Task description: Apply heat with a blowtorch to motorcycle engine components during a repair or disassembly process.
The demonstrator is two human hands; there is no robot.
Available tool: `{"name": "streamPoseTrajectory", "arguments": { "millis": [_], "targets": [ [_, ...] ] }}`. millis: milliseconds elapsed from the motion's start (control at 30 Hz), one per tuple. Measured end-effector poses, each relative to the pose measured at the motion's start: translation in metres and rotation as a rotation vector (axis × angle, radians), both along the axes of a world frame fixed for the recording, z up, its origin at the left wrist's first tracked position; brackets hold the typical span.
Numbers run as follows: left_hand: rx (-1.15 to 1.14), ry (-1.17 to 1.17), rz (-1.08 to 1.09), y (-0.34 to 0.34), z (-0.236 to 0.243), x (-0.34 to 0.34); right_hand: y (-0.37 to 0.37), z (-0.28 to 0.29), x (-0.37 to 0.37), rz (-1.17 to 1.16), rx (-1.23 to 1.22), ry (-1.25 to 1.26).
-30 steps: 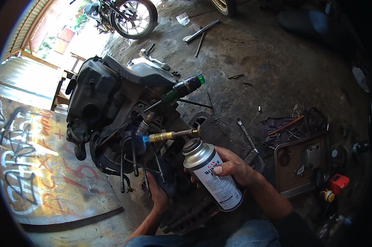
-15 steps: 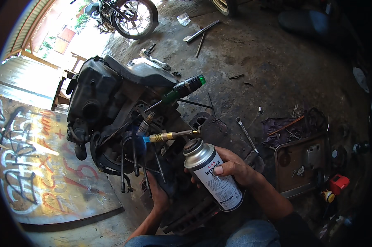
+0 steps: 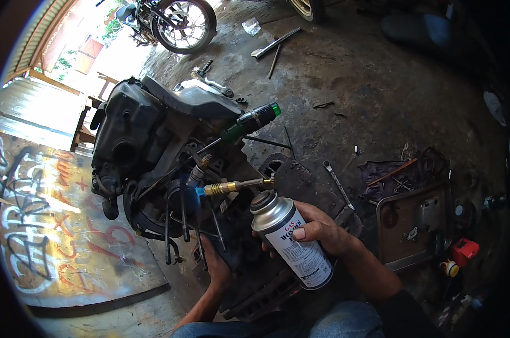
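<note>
My right hand [image 3: 329, 232] is wrapped round a white and silver gas canister [image 3: 301, 254], which tilts up to the left. From its top a brass torch nozzle [image 3: 224, 187] points left, and a blue flame [image 3: 200, 191] plays on the middle of a dark motorcycle engine [image 3: 176, 197] with several long studs sticking out. Low beside the engine, my left hand [image 3: 215, 265] rests against its underside; its fingers are mostly hidden in shadow. A screwdriver [image 3: 250, 121] with a green and black handle leans with its shaft in the engine, above the nozzle.
A wrench [image 3: 338, 185] lies on the dark floor to the right. Beyond it are a metal tray [image 3: 382, 225] with small parts, a dark cloth [image 3: 373, 172] and a red object [image 3: 464, 252]. A painted board [image 3: 85, 270] stands left; a motorcycle wheel [image 3: 186, 25] is at the back.
</note>
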State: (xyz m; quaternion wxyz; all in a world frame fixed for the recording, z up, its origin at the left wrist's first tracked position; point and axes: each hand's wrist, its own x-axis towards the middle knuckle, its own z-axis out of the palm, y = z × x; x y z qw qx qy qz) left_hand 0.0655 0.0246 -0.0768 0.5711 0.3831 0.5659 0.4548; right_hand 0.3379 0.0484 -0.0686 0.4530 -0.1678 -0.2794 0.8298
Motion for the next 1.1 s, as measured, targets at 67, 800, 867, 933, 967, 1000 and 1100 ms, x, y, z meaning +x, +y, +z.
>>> {"name": "streamPoseTrajectory", "arguments": {
  "millis": [67, 800, 867, 933, 967, 1000, 1100],
  "targets": [
    [-0.004, 0.008, 0.0, 0.0003, 0.0009, 0.0002, 0.0004, -0.0005, -0.0006, 0.004, -0.022, -0.006],
    [0.0, 0.035, 0.017, 0.0005, 0.0018, 0.0017, -0.001, -0.0019, -0.0003, 0.008, -0.025, 0.0],
    [-0.014, 0.018, 0.016, 0.0009, 0.0015, 0.001, 0.0, -0.0019, -0.0004, 0.01, -0.024, -0.002],
    [0.023, 0.096, -0.005, 0.0018, 0.004, 0.004, 0.0004, -0.001, 0.0, 0.007, -0.021, -0.006],
    [0.023, 0.096, -0.005, 0.0012, 0.0025, 0.002, 0.0003, -0.0008, -0.0001, 0.007, -0.021, -0.006],
    [0.018, 0.116, -0.001, 0.0002, -0.0004, -0.0017, 0.0002, -0.0005, -0.0002, 0.006, -0.02, -0.003],
    [0.004, 0.096, 0.006, 0.0, -0.0006, -0.0025, 0.0, -0.0006, -0.0003, 0.007, -0.019, 0.0]
  ]
}}
